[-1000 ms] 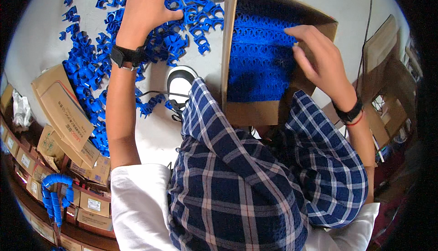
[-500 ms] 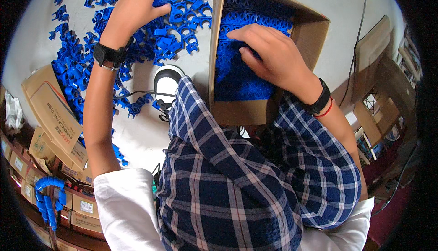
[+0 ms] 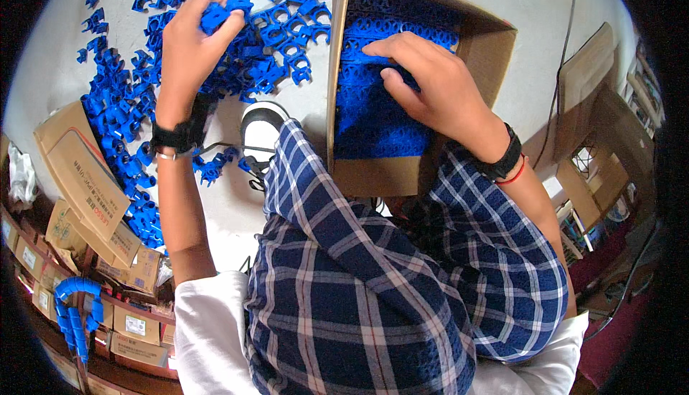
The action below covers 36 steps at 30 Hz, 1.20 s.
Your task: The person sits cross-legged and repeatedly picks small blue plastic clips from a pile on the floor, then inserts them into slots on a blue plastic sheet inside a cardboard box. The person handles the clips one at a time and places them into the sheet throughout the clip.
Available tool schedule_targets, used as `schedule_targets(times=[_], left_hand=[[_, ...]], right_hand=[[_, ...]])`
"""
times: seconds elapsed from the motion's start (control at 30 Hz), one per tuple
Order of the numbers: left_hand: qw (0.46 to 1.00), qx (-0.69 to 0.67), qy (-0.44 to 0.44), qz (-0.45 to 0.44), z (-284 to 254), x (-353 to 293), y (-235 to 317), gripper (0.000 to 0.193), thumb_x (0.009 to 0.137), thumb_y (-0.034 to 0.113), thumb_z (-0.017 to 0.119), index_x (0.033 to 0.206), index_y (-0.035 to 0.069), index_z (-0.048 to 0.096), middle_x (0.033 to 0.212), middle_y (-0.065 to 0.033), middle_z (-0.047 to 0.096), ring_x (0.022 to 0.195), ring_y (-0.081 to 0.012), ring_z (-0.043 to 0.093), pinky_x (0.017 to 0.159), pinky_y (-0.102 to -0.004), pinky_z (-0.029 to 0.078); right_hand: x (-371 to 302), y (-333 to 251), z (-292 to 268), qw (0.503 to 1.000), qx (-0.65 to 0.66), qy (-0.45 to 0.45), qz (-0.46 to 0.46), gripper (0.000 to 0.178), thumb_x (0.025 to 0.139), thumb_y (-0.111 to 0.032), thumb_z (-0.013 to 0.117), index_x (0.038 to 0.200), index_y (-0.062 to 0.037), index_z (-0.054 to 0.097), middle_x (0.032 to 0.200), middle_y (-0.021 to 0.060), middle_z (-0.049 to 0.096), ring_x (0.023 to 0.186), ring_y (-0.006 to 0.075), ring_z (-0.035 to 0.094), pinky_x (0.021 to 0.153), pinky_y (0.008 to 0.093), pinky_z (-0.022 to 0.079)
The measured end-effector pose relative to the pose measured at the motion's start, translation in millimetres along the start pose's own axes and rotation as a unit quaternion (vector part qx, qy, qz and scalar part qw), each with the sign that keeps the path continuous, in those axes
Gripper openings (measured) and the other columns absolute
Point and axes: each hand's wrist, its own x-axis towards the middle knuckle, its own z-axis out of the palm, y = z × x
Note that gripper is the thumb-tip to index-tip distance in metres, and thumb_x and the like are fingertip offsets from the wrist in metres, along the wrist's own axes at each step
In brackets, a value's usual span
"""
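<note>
My left hand (image 3: 188, 52), raised over the loose pile, grips a few blue plastic pipe clips (image 3: 227, 13) between thumb and fingers. Many more loose pipe clips (image 3: 118, 111) lie scattered beneath it and along the floor on the left. An open cardboard box (image 3: 380, 177) stands before me, lined with packed rows of blue pipe clips (image 3: 369, 126). Inside its opening hovers my right hand (image 3: 448, 93), index finger stretched to a row near the left wall, thumb apart. No clip shows in it; its other fingers are partly hidden.
My shoe (image 3: 263, 128) is on the floor between the pile and the box. Cardboard flaps (image 3: 82, 165) and stacked boxes (image 3: 136, 323) stand at lower left, with a bent blue pipe-like bundle (image 3: 79, 294). A black cable (image 3: 567, 50) crosses the floor at right.
My left hand has drawn back and a little left from the pile, now showing pipe clips in its grip. My right hand has shifted only slightly along the row in the box.
</note>
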Motion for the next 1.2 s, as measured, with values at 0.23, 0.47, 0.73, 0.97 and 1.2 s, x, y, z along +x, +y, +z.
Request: schedule_targets(times=[0.23,0.47,0.73,0.97,1.2], left_hand=[[0.901,-0.353,-0.182,-0.173,-7.4,-29.7,58.0,0.016,0.087,0.015,0.069,0.1,0.008,0.062,0.079,0.0051,0.057,0.065,-0.0038,0.052,0.055,-0.0198,0.041],[0.966,-0.237,-0.105,0.021,16.8,-34.6,99.9,0.024,0.077,0.013,0.074,0.097,0.005,0.063,0.089,-0.0096,0.063,0.079,-0.0232,0.063,0.072,-0.0312,0.05],[0.967,-0.216,-0.124,0.048,26.7,-48.7,111.5,0.04,0.084,0.018,0.073,0.119,0.009,0.055,0.094,-0.0117,0.062,0.082,-0.0251,0.067,0.07,-0.0319,0.052],[0.967,-0.209,-0.14,-0.041,22.8,-62.5,115.4,0.017,0.087,0.008,0.063,0.104,0.005,0.061,0.085,-0.007,0.062,0.073,-0.0165,0.062,0.07,-0.0297,0.049],[0.953,-0.054,-0.286,0.083,24.2,-67.7,141.0,0.019,0.077,0.009,0.067,0.092,0.005,0.058,0.089,-0.0135,0.062,0.079,-0.0342,0.064,0.069,-0.0416,0.053]], right_hand=[[2.8,-20.4,4.4,0.983,0.167,0.034,0.074,0.037,0.09,-0.002,0.062,0.126,-0.0046,0.057,0.104,0.0105,0.064,0.09,0.0185,0.065,0.083,0.0288,0.052],[8.6,-35.5,8.0,0.906,0.404,0.024,0.121,0.033,0.094,-0.009,0.065,0.123,0.0008,0.054,0.105,0.0045,0.062,0.092,0.0068,0.06,0.084,0.0215,0.051],[-1.9,-19.5,13.8,0.922,0.363,0.041,0.124,0.022,0.084,-0.003,0.074,0.096,-0.0041,0.056,0.089,0.0003,0.06,0.08,0.0038,0.058,0.071,0.0188,0.049],[-10.0,10.7,2.8,0.902,0.354,0.137,0.205,0.03,0.09,-0.006,0.065,0.119,-0.0096,0.06,0.091,-0.0025,0.056,0.074,0.0019,0.052,0.07,0.0173,0.046],[-6.4,33.7,13.0,0.912,0.316,0.093,0.244,0.023,0.091,-0.007,0.06,0.114,-0.0058,0.062,0.094,0.0053,0.058,0.086,0.0122,0.07,0.073,0.0237,0.054]])
